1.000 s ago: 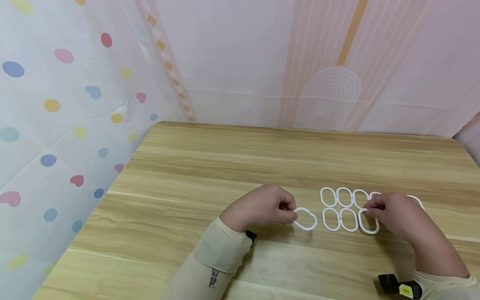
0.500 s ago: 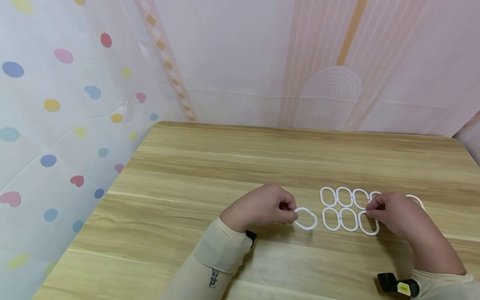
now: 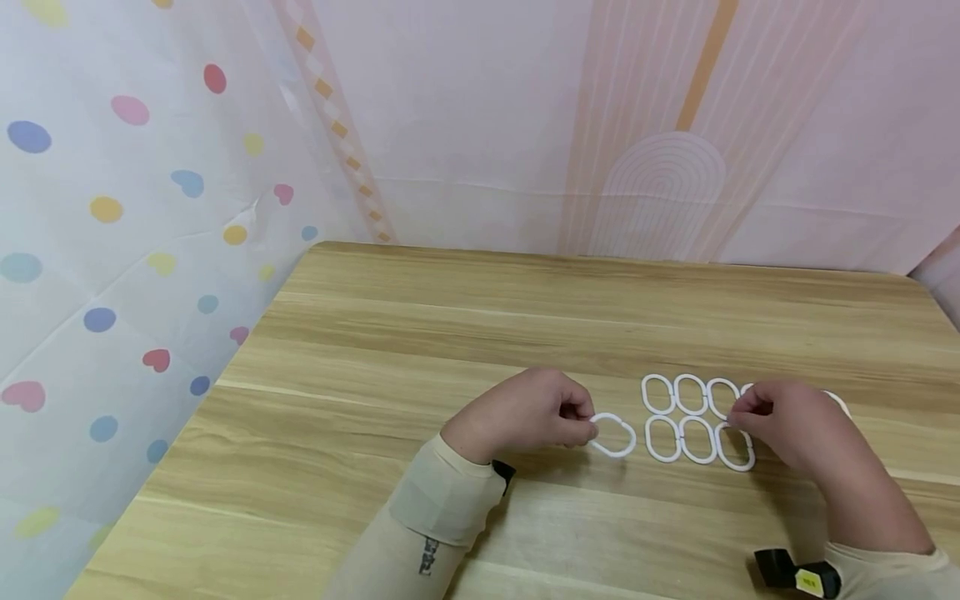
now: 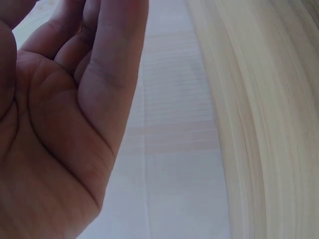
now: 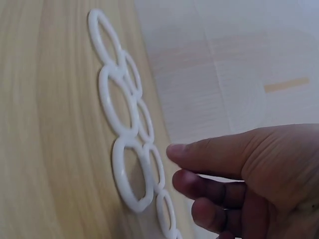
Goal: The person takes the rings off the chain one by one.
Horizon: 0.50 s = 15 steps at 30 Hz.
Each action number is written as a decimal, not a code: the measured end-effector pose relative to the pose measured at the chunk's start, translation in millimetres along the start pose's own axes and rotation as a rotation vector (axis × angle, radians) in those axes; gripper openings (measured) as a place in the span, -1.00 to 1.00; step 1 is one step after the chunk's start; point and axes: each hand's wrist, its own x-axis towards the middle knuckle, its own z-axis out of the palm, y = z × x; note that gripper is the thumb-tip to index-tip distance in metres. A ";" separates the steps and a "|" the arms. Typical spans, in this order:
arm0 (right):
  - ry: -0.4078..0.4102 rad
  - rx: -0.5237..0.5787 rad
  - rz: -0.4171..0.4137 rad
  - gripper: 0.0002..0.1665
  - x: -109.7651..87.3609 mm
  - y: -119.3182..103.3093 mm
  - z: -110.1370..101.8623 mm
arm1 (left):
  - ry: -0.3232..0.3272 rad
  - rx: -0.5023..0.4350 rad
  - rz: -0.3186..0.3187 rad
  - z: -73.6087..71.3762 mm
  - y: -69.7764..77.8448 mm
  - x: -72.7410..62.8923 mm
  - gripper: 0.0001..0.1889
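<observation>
My left hand (image 3: 536, 408) pinches a white oval plastic ring with a small break in its outline (image 3: 617, 456), just above the table, between thumb and fingers. My right hand (image 3: 795, 429) hovers over the right end of two rows of similar rings. In the right wrist view, its thumb and index finger stand apart with nothing between them, near the last ring of the front row (image 5: 118, 172). That ring lies slightly tilted against its neighbour (image 3: 698, 462). Only the palm and fingers of the left hand show in the left wrist view; its ring is out of sight there.
The back row of rings (image 3: 643, 394) runs behind the front one, and my right hand hides part of it. Another white ring (image 3: 838, 403) peeks out beyond that hand. Everything lies on a wood-grain table (image 3: 450, 317), backed by patterned cloth (image 3: 480, 125).
My right hand has let go of the last front-row ring, which has shifted slightly left towards its neighbour. The left hand has stayed almost still with its ring.
</observation>
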 end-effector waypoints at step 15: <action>0.103 0.128 -0.011 -0.82 -6.1 -28.4 2.9 | 0.114 -0.180 0.014 -4.2 -0.1 2.1 -0.85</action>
